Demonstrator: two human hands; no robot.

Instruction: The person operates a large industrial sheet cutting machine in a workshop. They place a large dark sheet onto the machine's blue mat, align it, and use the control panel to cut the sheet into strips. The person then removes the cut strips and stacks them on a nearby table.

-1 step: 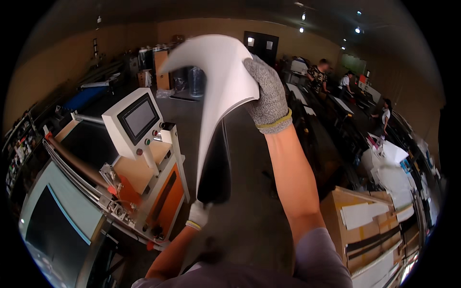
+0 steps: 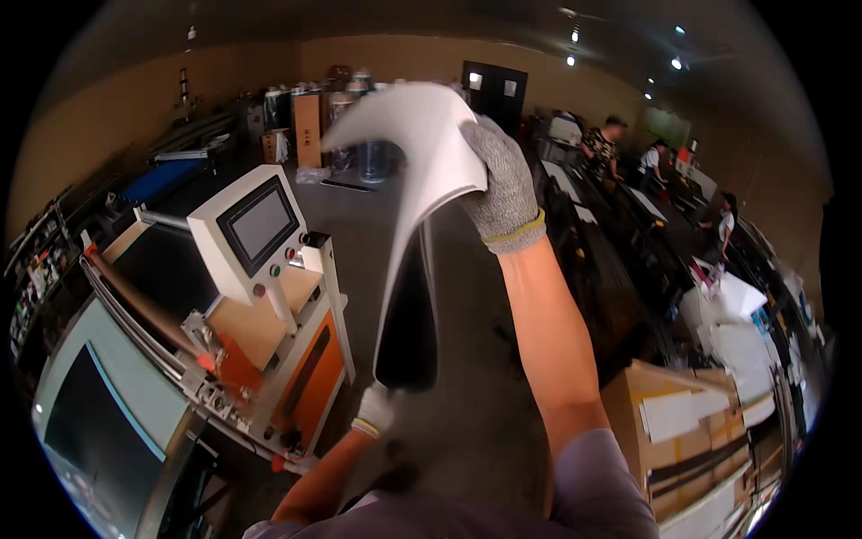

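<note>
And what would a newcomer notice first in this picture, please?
Probably the large curved sheet, white with a dark lower part, in the middle; the grey-gloved right hand grips its right edge, and the white-gloved left hand is at its lower end. Next, perhaps, the machine on the left, with its screen.

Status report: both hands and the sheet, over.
Right hand gripping white sheet. Left hand at its lower end, grip unclear. Sheet curled over at top. Machine at left, apart from it.
</note>
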